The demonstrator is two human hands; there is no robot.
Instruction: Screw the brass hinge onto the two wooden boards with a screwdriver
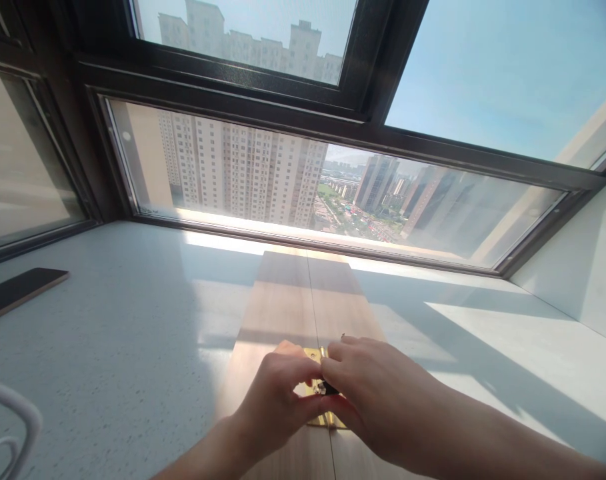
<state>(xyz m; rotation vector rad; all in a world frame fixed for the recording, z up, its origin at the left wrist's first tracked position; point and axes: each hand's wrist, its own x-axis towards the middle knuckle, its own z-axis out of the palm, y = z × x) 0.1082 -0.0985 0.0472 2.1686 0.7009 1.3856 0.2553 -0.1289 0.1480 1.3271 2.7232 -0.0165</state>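
Observation:
Two wooden boards point(303, 300) lie side by side on a white sill, their seam running away from me toward the window. A brass hinge point(319, 419) sits across the seam near me. My left hand point(275, 400) and my right hand point(370, 393) meet over the hinge, fingers curled and pinched together. A small dark object point(325, 388) shows between the fingertips; I cannot make out what it is. Most of the hinge is hidden under my hands.
A dark flat board point(17, 290) lies at the left on the white sill point(133, 320). A white curved object point(13, 413) pokes in at the lower left. Black-framed windows point(303, 127) close off the far side; a white wall point(577, 267) stands to the right.

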